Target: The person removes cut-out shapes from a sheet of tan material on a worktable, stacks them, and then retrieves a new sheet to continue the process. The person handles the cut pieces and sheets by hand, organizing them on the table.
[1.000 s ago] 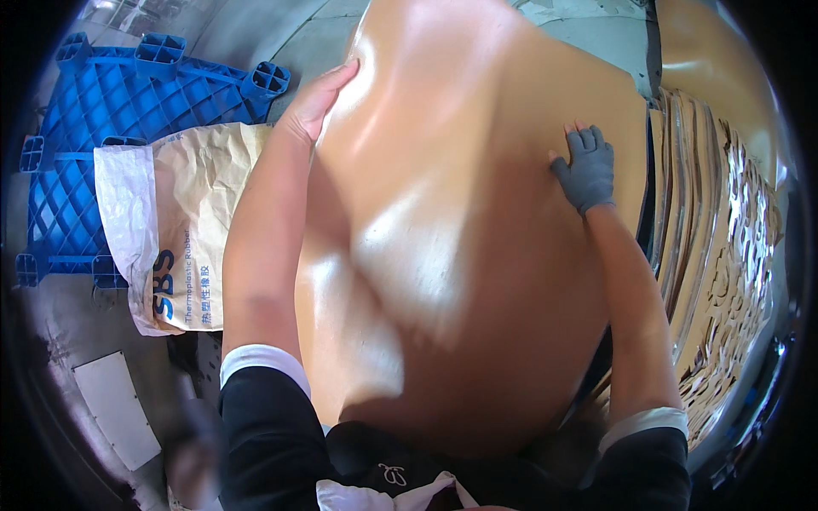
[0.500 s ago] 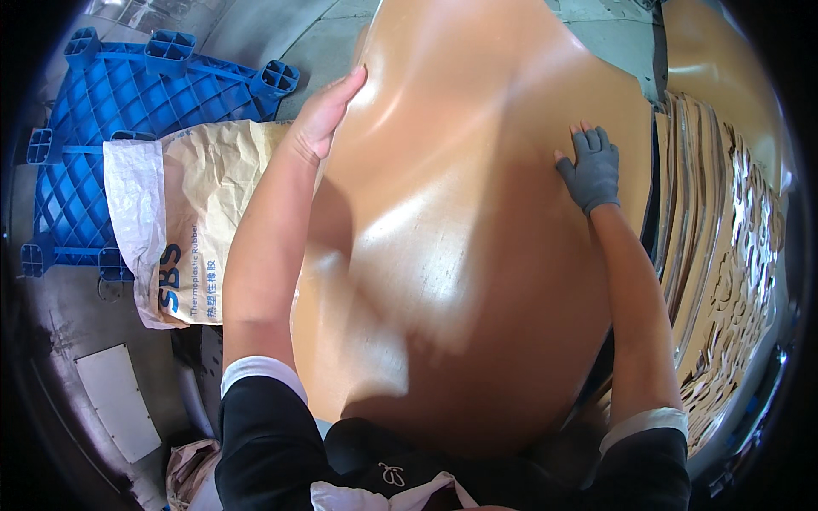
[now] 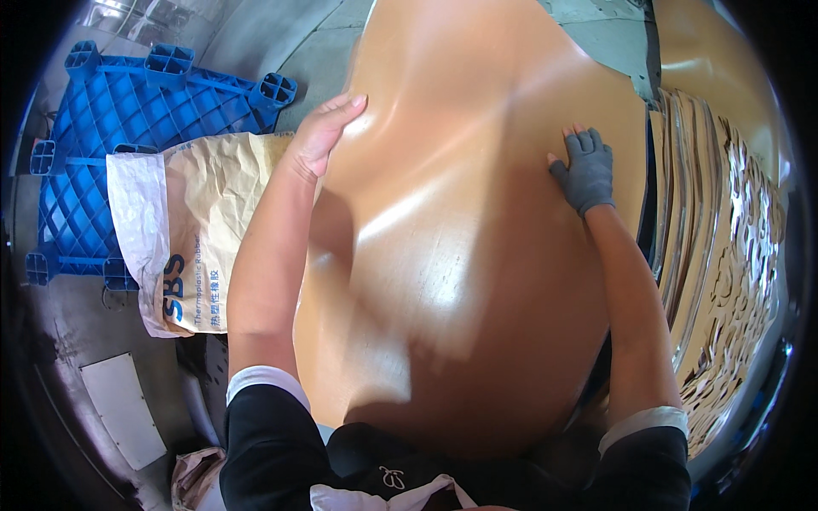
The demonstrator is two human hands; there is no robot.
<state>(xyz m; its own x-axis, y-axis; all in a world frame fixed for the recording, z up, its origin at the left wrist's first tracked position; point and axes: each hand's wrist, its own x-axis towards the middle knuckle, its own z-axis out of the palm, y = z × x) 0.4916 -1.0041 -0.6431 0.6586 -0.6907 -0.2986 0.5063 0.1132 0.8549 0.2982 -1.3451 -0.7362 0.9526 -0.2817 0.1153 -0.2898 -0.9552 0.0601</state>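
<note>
Large glossy tan-brown sheet of flexible material [image 3: 460, 255] fills the middle of the view, lying flat in front of the person and running from their waist out toward the grey concrete floor [image 3: 324, 51]. Light glares off its middle. Left hand [image 3: 324, 132], bare, sits on the sheet's left edge, fingers together and laid flat, thumb side at the rim; palm pressed on, not clenched around anything I can see. Right hand [image 3: 585, 170], in a grey fingerless knit glove, lies flat on the sheet near its right edge, fingers slightly spread, pressing down, gripping nothing. Both forearms bare, black sleeves with white cuffs at the bottom. Just right of the sheet: a stack of tan cut-out sheets with ragged punched edges [image 3: 724, 255], edges fanned, close beside the big sheet. Left of it: a beige paper sack with a white end and blue print [image 3: 192, 230], lying flat, partly on a blue plastic pallet [image 3: 111, 128], its right side hidden under the left forearm. Small white rectangular panel [image 3: 123, 409] on the floor at lower left, well apart from the hands.
</note>
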